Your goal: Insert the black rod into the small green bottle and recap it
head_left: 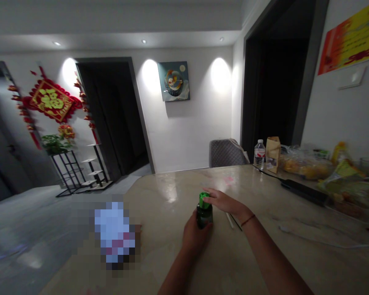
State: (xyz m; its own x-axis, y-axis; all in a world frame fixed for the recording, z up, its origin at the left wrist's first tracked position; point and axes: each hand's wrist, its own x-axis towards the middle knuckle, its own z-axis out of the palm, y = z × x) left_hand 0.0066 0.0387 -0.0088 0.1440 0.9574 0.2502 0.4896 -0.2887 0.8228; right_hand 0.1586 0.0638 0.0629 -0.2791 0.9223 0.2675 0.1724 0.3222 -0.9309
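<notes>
A small dark jar-like container [204, 218] stands upright on the table in front of me. A bright green, bumpy-textured piece [204, 200] rises from its top; its exact kind is hard to make out. My left hand [195, 233] is wrapped around the dark lower part from the left. From the right, my right hand [223, 200] reaches over, its fingers closed about the green piece near the top. Beside the container, below my right wrist, lie a thin pale stick [230, 220] and a thin dark stick [236, 222].
A pixelated bluish-white item [115, 231] is at the table's left edge. On the right are a black power strip [304, 191], a white cable [313, 243], a water bottle [259, 155], a paper bag [273, 155] and plastic food bags [307, 164]. A grey chair [227, 153] stands behind the table [160, 196].
</notes>
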